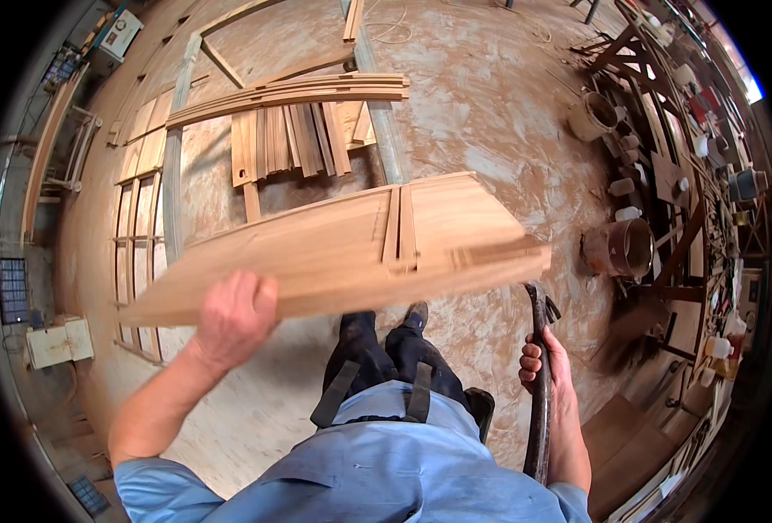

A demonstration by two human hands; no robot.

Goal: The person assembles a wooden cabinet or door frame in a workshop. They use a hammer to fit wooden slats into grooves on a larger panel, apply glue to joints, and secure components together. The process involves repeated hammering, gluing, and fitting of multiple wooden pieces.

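My left hand [239,318] is closed over the near edge of a pale wooden panel [316,244] with slanted ends. Two narrow wooden strips run across the middle of its face. The panel is slightly blurred and spans the view in front of me; its underside is hidden. Off its right end, my right hand [547,359] is wrapped around the dark handle of a hammer [538,418]. The hammer's head points away from me, just below the panel's right corner, and a gap between the two cannot be made out.
Beyond the panel, a grey frame [377,113] carries stacked wooden strips [290,96], with loose boards [285,139] beneath. A slatted wooden frame [137,218] stands at the left. Buckets [617,248] and a cluttered rack [691,235] line the right side.
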